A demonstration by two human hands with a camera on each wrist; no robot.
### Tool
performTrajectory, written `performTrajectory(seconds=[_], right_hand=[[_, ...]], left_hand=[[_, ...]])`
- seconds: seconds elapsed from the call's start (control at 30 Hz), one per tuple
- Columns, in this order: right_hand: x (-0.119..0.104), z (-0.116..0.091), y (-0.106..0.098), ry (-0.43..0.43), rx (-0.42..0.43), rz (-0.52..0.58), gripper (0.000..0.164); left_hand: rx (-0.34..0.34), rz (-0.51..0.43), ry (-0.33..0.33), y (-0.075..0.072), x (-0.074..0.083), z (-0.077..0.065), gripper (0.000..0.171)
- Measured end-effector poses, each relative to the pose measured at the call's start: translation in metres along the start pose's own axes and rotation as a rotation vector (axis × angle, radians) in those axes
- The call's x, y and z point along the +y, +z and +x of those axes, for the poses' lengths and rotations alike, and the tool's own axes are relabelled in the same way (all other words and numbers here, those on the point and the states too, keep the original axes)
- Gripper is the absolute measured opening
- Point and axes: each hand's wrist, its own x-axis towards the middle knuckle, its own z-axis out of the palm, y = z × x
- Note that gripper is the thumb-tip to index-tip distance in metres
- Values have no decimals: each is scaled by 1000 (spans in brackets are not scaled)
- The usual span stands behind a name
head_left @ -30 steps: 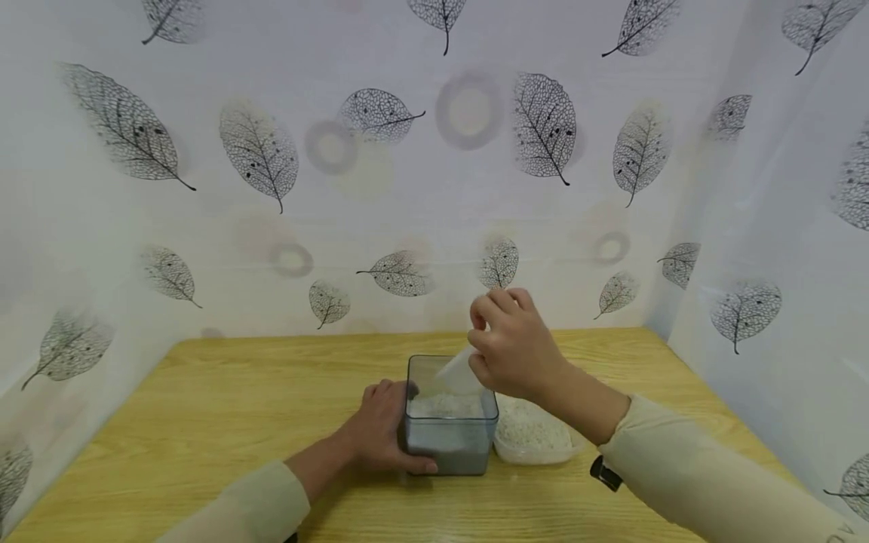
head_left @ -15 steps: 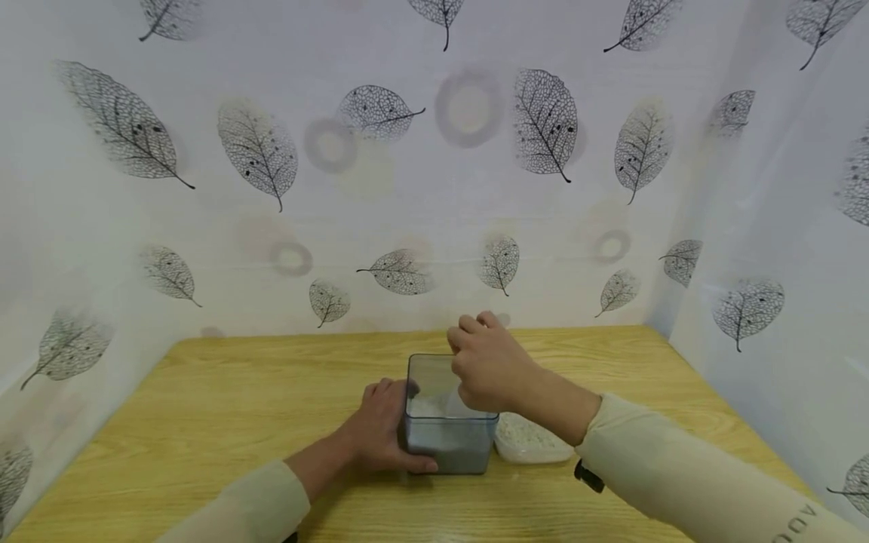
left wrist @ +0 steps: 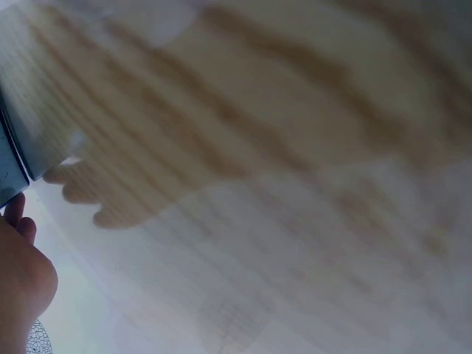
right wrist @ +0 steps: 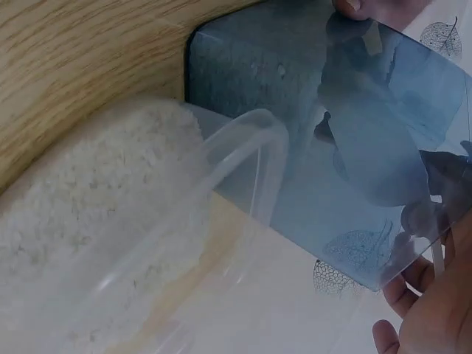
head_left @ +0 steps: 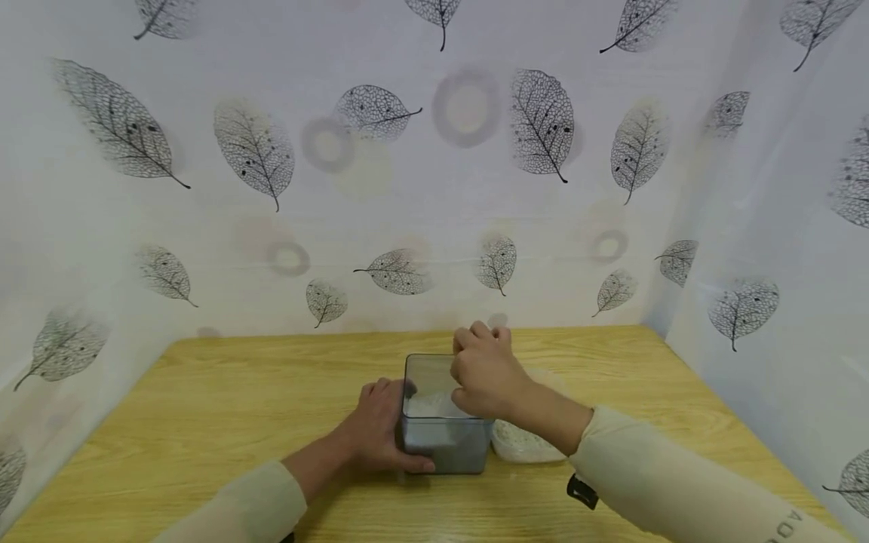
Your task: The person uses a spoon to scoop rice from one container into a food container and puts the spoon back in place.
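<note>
A grey see-through rectangular container (head_left: 444, 449) stands on the table with white rice (head_left: 424, 406) inside. My left hand (head_left: 380, 434) grips its left side, with the thumb across the front; the left wrist view catches only part of this hand (left wrist: 26, 276) at the edge. Over the container's right rim, my right hand (head_left: 489, 377) pinches a white scoop whose blade is down inside the container and mostly hidden. The right wrist view shows a bit of the pale scoop handle (right wrist: 438, 258) between the fingers. Beside the container sits a clear plastic tub (head_left: 526, 455) of rice (right wrist: 96, 192).
The wooden table (head_left: 258, 392) stretches to both sides and behind the container. A leaf-patterned white sheet (head_left: 441, 196) encloses the back and sides. The right forearm (head_left: 553, 415) passes over the clear tub and hides part of it.
My right hand has come down and left, lowering the scoop from a tilted, visible position into the grey container. The left hand keeps its grip, and both containers stay in place.
</note>
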Motion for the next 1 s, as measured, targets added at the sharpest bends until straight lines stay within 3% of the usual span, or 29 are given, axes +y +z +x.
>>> performTrajectory(seconds=[0.3, 0.57, 0.83, 1.0], right_hand=[[-2, -2, 4, 111, -19, 161, 33], [-1, -3, 6, 177, -6, 229, 31], [7, -1, 2, 287, -81, 409, 23], [14, 1, 1, 340, -117, 466, 20]], left_hand=[[9, 4, 12, -1, 2, -2, 106], [22, 35, 18, -1, 2, -1, 106], [3, 12, 7, -1, 1, 0, 107], [8, 28, 11, -2, 2, 1, 106]])
